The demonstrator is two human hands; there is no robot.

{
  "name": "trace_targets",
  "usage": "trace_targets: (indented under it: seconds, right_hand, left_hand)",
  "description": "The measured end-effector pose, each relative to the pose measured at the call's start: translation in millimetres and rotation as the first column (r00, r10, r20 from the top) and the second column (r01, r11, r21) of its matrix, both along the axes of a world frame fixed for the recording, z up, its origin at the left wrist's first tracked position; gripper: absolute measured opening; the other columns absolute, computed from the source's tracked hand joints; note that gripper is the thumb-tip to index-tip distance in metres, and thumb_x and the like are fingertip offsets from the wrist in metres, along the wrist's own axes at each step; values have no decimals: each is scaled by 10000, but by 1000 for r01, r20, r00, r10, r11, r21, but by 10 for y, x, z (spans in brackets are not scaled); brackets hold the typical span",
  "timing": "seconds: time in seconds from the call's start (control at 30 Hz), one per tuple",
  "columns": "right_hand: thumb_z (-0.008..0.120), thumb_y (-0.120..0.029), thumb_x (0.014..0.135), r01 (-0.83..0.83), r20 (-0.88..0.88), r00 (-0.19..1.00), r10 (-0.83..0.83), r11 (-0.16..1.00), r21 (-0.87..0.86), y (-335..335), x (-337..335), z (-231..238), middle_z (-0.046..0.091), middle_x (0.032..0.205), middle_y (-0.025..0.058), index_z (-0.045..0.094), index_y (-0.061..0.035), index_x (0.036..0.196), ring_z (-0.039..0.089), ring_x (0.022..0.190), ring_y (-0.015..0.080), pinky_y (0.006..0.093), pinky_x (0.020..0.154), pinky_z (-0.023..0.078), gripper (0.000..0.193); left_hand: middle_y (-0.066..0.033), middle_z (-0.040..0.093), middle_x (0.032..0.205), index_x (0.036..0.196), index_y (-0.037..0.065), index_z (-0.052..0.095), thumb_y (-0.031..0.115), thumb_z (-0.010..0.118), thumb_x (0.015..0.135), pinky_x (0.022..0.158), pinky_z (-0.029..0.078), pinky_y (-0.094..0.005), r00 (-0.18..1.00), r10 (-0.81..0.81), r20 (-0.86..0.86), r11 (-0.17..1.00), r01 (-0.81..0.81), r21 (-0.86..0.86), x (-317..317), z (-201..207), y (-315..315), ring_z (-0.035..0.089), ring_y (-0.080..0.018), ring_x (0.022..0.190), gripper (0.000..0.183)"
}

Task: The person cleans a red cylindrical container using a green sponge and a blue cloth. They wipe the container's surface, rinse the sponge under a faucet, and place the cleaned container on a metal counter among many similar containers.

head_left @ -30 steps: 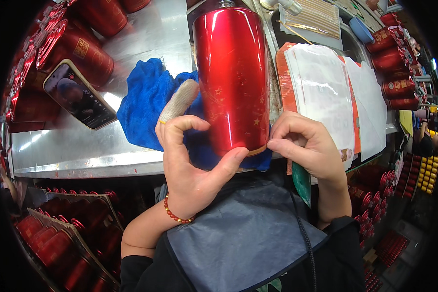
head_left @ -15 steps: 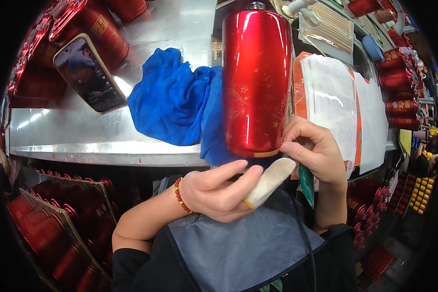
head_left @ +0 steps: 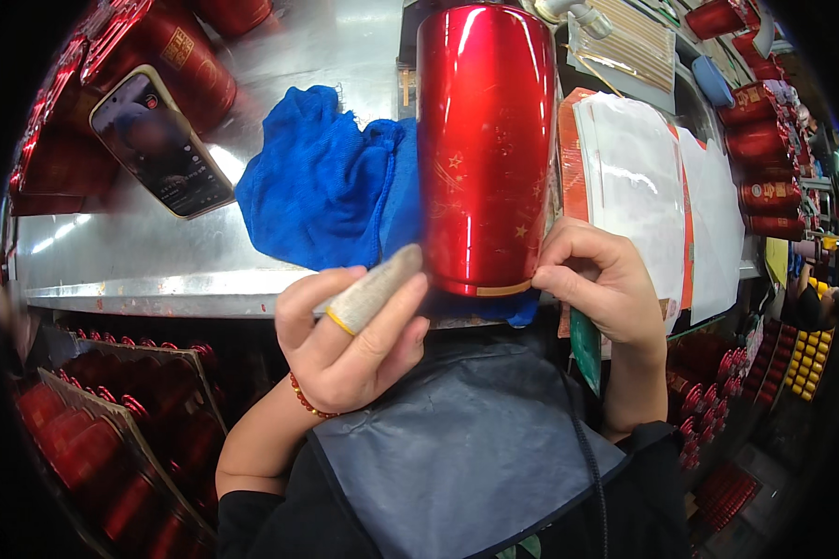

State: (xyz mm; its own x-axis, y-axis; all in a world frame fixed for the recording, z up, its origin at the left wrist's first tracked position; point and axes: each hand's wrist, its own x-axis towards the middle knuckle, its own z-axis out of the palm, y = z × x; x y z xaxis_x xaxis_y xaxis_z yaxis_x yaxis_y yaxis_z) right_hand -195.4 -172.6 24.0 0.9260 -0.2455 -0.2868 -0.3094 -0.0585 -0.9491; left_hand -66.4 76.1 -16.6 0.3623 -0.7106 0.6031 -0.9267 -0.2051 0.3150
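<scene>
Worktop (head_left: 158, 256): shiny metal
Phone (head_left: 163, 140): lit screen, tilted in front of the left canisters (head_left: 199, 91), red
Thin sticks (head_left: 629, 47): pale, side by side
Blue bowl (head_left: 712, 81): between the sticks and the right canisters (head_left: 760, 149), also red
Lower racks (head_left: 126, 415): loaded with more red canisters
Yellow pieces (head_left: 809, 359): in rows, far right

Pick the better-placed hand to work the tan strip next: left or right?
Right, probably: the right hand has fingertips at one end of the tan strip; the left hand hangs apart from it.
</scene>
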Motion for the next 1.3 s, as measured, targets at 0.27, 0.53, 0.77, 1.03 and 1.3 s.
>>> trace_targets:
  seconds: [0.27,0.53,0.77,1.03,1.3]
  right_hand:
    - [768,-106,924,8,-19,1000,-9,999,-35,20,22,43,588,829,-10,680,-17,845,541,705,34,217,625,406,148]
    - [773,-97,915,-23,2,1000,23,998,-64,-26,31,47,593,825,-6,687,-20,832,542,700,39,217,623,404,142]
    - [770,-72,907,-1,-6,1000,1,1000,7,9,13,166,595,829,5,681,-5,830,545,718,55,221,629,405,136]
    - [764,-60,908,-19,30,999,20,999,-28,-6,-18,183,602,837,8,679,-1,836,545,729,56,224,639,408,126]
    - [744,-61,916,4,-34,999,-4,1000,1,-12,5,93,597,860,18,673,-1,849,558,748,64,225,657,425,114]
  left_hand:
    - [-230,536,1447,1367,-38,612,250,852,755,1107,470,-446,995,-37,-95,996,30,-83,44,102,-687,483,-433,1378,717]
    - [-256,357,1603,1559,-50,338,241,902,774,1186,369,-424,917,-80,-392,994,42,-103,89,-7,-514,389,-384,1473,1009]
    - [-293,314,1605,1545,-67,346,271,909,758,1187,367,-452,858,-132,-496,991,101,-88,134,0,-443,344,-415,1493,1025]
    - [-279,304,1615,1554,-61,339,257,838,852,1210,292,-447,807,-165,-567,985,105,-137,107,18,-432,316,-413,1503,918]
    - [-279,335,1593,1554,-59,337,296,852,839,1204,295,-451,805,-176,-567,982,102,-160,114,-14,-433,347,-408,1479,950]
